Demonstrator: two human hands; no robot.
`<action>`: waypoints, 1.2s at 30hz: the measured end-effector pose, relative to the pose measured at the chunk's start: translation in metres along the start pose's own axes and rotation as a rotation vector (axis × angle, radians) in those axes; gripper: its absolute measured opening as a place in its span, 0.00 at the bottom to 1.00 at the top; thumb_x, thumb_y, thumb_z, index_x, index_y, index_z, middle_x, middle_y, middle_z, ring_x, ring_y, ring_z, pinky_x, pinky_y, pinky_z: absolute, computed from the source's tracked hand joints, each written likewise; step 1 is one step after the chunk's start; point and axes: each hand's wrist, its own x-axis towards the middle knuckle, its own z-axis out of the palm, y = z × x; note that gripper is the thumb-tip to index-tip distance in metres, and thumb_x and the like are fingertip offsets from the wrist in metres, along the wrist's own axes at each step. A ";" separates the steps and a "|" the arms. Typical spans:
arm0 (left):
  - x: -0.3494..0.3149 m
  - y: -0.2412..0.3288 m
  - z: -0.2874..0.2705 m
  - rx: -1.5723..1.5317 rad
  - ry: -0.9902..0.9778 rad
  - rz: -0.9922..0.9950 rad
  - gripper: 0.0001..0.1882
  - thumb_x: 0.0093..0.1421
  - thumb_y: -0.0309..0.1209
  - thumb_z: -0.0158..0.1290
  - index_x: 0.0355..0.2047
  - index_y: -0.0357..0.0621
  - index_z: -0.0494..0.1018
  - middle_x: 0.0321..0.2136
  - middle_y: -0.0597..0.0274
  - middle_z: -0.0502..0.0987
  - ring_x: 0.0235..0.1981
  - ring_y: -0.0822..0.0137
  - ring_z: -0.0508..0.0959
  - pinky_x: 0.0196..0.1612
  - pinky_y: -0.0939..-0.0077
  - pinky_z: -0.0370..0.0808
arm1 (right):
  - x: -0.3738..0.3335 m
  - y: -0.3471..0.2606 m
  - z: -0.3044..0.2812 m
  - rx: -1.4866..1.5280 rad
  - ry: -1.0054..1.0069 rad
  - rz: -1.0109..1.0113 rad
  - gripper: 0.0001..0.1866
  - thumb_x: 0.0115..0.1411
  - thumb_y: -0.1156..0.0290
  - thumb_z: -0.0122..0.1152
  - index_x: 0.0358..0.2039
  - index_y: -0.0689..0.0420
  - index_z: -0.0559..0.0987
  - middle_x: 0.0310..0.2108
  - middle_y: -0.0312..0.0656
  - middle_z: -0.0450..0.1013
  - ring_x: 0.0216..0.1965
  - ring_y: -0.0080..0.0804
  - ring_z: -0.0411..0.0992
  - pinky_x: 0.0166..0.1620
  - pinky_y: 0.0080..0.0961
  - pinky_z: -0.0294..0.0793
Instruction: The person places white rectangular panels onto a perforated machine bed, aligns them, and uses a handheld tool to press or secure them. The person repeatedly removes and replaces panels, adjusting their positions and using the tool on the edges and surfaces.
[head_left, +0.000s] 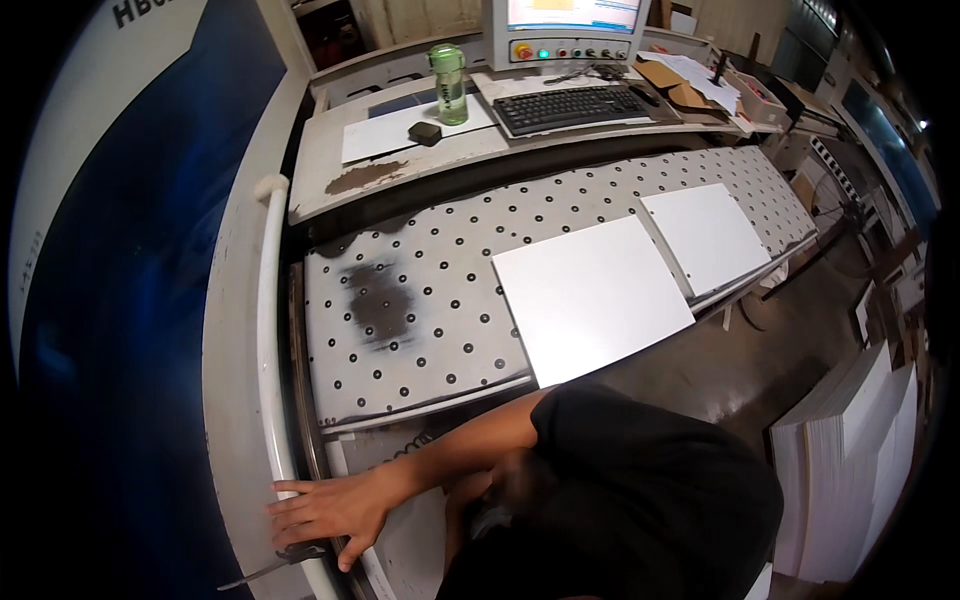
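Observation:
My right hand (335, 512) reaches across to the left, palm down, with its fingers stretched and spread over a white rail (272, 370). Its thumb points back toward me. Just below the palm, a dark handle (302, 552) with a thin metal strip juts out to the left across the rail; I cannot tell whether the hand touches it. A strip of skin shows under my right forearm, but my left hand itself is out of sight. Right of the arm, two white panels (595, 300) (706, 238) lie flat on a pale table (450, 245) dotted with dark round studs.
A shelf behind the table carries a green bottle (449, 85), a small dark box (425, 133) and a black keyboard (572, 108) below a monitor (575, 15). A blue and white machine (130, 250) stands at left. Stacked white panels (845, 470) stand at lower right.

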 end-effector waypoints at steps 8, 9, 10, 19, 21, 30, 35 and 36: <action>0.008 0.025 -0.002 -0.130 -0.465 0.000 0.21 0.69 0.37 0.53 0.58 0.40 0.73 0.58 0.49 0.72 0.60 0.54 0.70 0.64 0.60 0.64 | 0.006 0.016 0.008 0.142 0.153 -0.004 0.24 0.60 0.62 0.60 0.53 0.60 0.71 0.45 0.49 0.70 0.52 0.47 0.69 0.70 0.50 0.50; 0.011 0.023 -0.001 -0.127 -0.497 0.009 0.21 0.70 0.38 0.53 0.58 0.40 0.73 0.58 0.49 0.73 0.60 0.55 0.70 0.64 0.60 0.65 | 0.002 0.014 0.003 0.201 0.192 0.040 0.23 0.60 0.62 0.60 0.53 0.61 0.72 0.45 0.49 0.71 0.52 0.46 0.70 0.69 0.49 0.54; 0.017 0.019 -0.002 -0.116 -0.521 0.036 0.21 0.70 0.38 0.53 0.58 0.40 0.73 0.58 0.49 0.73 0.60 0.55 0.71 0.64 0.60 0.65 | -0.008 0.012 -0.005 0.260 0.232 0.085 0.23 0.60 0.62 0.60 0.52 0.61 0.72 0.46 0.49 0.71 0.51 0.46 0.70 0.67 0.47 0.58; 0.022 0.082 -0.027 -0.529 -0.720 0.175 0.23 0.74 0.42 0.48 0.57 0.36 0.74 0.50 0.55 0.79 0.54 0.68 0.74 0.60 0.71 0.68 | -0.151 -0.106 -0.145 0.211 0.006 1.077 0.10 0.64 0.67 0.63 0.33 0.61 0.78 0.27 0.41 0.78 0.31 0.22 0.74 0.35 0.27 0.73; 0.028 0.047 -0.010 -0.554 -0.642 0.325 0.17 0.73 0.32 0.50 0.57 0.40 0.75 0.39 0.65 0.80 0.41 0.75 0.76 0.49 0.75 0.73 | -0.182 -0.154 -0.156 0.253 -0.084 1.269 0.13 0.63 0.61 0.64 0.41 0.58 0.82 0.27 0.41 0.79 0.29 0.26 0.74 0.35 0.29 0.73; 0.044 0.067 -0.035 -0.187 -0.614 0.022 0.23 0.75 0.46 0.44 0.58 0.45 0.75 0.50 0.53 0.81 0.53 0.56 0.80 0.57 0.65 0.72 | -0.211 -0.274 -0.177 -0.123 -0.109 2.098 0.16 0.56 0.61 0.68 0.40 0.58 0.83 0.28 0.51 0.79 0.30 0.47 0.75 0.36 0.38 0.73; 0.038 0.080 -0.053 -0.344 -0.486 0.153 0.21 0.74 0.42 0.46 0.60 0.46 0.73 0.57 0.53 0.77 0.58 0.55 0.76 0.61 0.63 0.70 | -0.213 -0.286 -0.208 0.408 -0.008 2.010 0.16 0.56 0.60 0.72 0.35 0.59 0.82 0.23 0.41 0.76 0.25 0.30 0.71 0.32 0.28 0.70; 0.036 0.086 -0.059 -0.371 -0.498 0.212 0.22 0.73 0.42 0.47 0.60 0.45 0.73 0.59 0.53 0.75 0.60 0.55 0.74 0.63 0.63 0.68 | -0.221 -0.294 -0.206 0.431 0.008 1.971 0.15 0.57 0.59 0.73 0.33 0.59 0.82 0.21 0.37 0.74 0.23 0.26 0.69 0.30 0.27 0.68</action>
